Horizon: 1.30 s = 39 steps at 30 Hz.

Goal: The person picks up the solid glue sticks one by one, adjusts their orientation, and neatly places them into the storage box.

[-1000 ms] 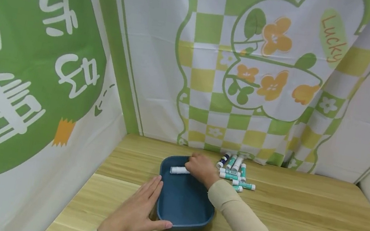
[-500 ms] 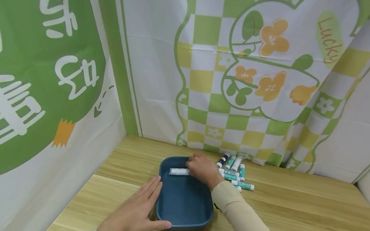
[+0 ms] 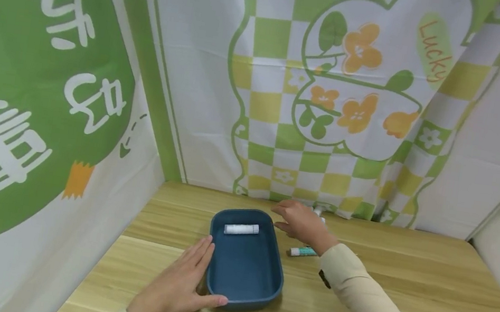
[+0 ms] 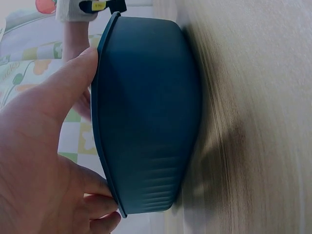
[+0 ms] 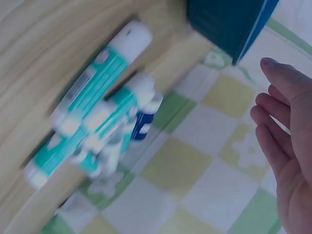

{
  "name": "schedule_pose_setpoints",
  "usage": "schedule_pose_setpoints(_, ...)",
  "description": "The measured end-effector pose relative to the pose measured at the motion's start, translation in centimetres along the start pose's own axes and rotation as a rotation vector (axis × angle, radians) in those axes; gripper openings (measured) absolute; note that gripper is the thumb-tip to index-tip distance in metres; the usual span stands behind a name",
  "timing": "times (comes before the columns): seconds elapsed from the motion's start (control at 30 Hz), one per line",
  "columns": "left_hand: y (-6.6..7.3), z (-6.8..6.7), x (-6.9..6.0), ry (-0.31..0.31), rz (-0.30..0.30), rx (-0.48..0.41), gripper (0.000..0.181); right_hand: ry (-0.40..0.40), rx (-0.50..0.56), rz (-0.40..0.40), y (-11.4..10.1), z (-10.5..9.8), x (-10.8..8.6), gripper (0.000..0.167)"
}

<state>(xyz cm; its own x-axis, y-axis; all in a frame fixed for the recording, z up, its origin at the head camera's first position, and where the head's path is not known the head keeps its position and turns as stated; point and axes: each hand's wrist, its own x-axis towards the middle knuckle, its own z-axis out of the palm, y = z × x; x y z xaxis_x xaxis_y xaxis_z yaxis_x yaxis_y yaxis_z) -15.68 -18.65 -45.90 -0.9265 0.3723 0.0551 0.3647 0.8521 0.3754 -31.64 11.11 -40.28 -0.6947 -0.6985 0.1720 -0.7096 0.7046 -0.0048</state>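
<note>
A white tube (image 3: pixel 242 229) lies crosswise at the far end inside the blue tray (image 3: pixel 241 303). My left hand (image 3: pixel 180 279) rests against the tray's near left corner, thumb and fingers on its rim; the left wrist view shows this hand (image 4: pixel 44 141) beside the tray's outer wall (image 4: pixel 146 112). Beyond the tray's right side, my right hand (image 3: pixel 303 223) is raised with nothing in it and partly covers the loose tubes. In the right wrist view the hand (image 5: pixel 292 126) has loosely bent, parted fingers, near several green-and-white tubes (image 5: pixel 100 78) and a dark blue one (image 5: pixel 146 119).
The wooden table (image 3: pixel 386 282) extends right and in front of the tray. A patterned curtain (image 3: pixel 323 182) hangs along the table's back edge, and a white and green cloth (image 3: pixel 131 182) stands on the left.
My right hand has let go of the white tube, which stays in the tray, and has moved right over the loose tubes. My left hand keeps its place on the rim. The head view has shifted slightly.
</note>
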Motion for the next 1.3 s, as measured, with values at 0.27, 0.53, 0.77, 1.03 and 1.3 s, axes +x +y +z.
schedule_pose_setpoints(0.27, -0.2, -0.1, -0.2, 0.005, 0.001, 0.004, 0.123, -0.016, 0.049, 0.024, 3.3, -0.5, -3.3, 0.032)
schedule_pose_setpoints(0.53, 0.0, -0.6, -0.2, 0.006, 0.006, -0.008, 0.123, 0.040, 0.050, -0.050, 6.0, 1.3, -6.7, 0.029)
schedule_pose_setpoints(0.77, -0.1, -0.4, -0.2, 0.014, 0.001, -0.019, 0.122, 0.009, 0.116, 0.001, 6.5, 3.0, -8.5, 0.025)
schedule_pose_setpoints(1.03, -0.2, -0.1, 0.0, -0.011, -0.015, -0.020, 0.122, 0.048, 0.183, -0.005, 7.0, 4.7, -9.6, 0.017)
schedule_pose_setpoints(1.3, 0.0, -0.1, 0.1, -0.015, -0.005, -0.027, 0.123, 0.079, 0.152, 0.010, 7.0, 5.5, -9.9, 0.014)
